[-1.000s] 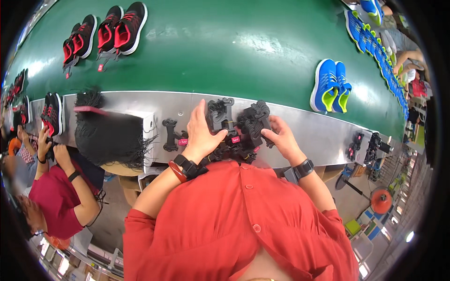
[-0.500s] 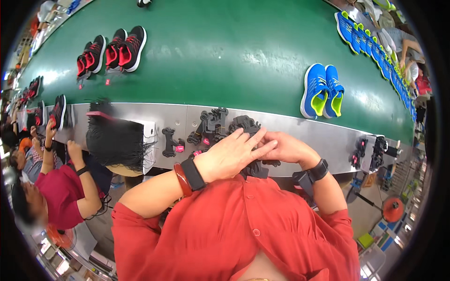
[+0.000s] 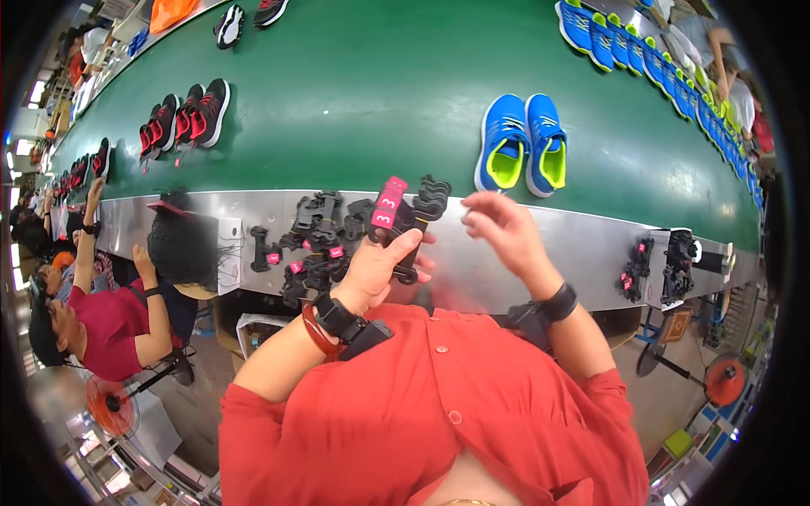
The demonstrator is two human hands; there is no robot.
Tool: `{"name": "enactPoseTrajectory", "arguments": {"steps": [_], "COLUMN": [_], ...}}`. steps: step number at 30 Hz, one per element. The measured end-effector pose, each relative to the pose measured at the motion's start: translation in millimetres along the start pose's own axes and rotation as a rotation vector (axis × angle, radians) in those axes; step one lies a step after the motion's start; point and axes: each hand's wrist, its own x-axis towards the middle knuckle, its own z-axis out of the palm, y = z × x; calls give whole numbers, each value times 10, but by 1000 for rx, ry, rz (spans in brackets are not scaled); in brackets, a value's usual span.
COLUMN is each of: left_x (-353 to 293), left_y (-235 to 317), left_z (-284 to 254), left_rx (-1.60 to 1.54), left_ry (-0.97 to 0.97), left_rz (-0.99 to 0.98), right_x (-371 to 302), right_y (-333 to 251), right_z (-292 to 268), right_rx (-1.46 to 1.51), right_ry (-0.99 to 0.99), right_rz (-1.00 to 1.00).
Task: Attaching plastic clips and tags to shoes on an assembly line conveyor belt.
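My left hand point(image 3: 380, 266) grips a stack of black plastic shoe hangers point(image 3: 411, 218) with pink tags, lifted over the metal ledge point(image 3: 506, 270). My right hand point(image 3: 499, 228) hovers just right of the stack with fingers loosely curled, holding nothing. More black hangers with pink tags point(image 3: 308, 244) lie piled on the ledge left of my left hand. A pair of blue shoes with yellow-green lining point(image 3: 523, 152) sits on the green conveyor belt point(image 3: 363, 93) just beyond my right hand.
Red-and-black shoes point(image 3: 186, 114) ride the belt at the left, more blue shoes point(image 3: 624, 46) at the far right. Another hanger pile point(image 3: 658, 266) lies on the ledge to the right. A person in a dark red top point(image 3: 110, 325) works at the left.
Both hands were pressed together low on the hanger pile; now my left hand has lifted a stack of hangers and my right hand has come off it, to the right.
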Motion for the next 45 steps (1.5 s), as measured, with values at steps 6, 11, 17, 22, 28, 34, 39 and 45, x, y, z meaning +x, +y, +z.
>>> {"name": "enactPoseTrajectory", "arguments": {"steps": [6,11,17,22,28,34,39,45], "left_x": [-38,5,-4,-20,-50,96,558,668], "left_y": [-281,-447,-627,-649,-683,-887,-1074,-1245], "left_z": [508,771,881,851,1134,1257,1013,1015], "left_rx": [36,188,349,369,1220,713,591,671], "left_ry": [-169,-176,65,45,-224,-123,10,-57], "left_rz": [39,17,-78,-87,-9,69,-92,-223], "right_x": [-368,-553,-731,-891,-968,-1526,-2672,-2810], "right_y": [144,273,354,374,725,1509,2435,3413], "right_z": [69,-82,-183,-534,-716,-980,-1119,-1559], "right_rx": [-258,-292,-57,-383,522,779,1116,973], "right_ry": [252,352,158,-62,213,413,623,1332], "right_rz": [-576,-790,-345,-162,144,289,197,401]}}
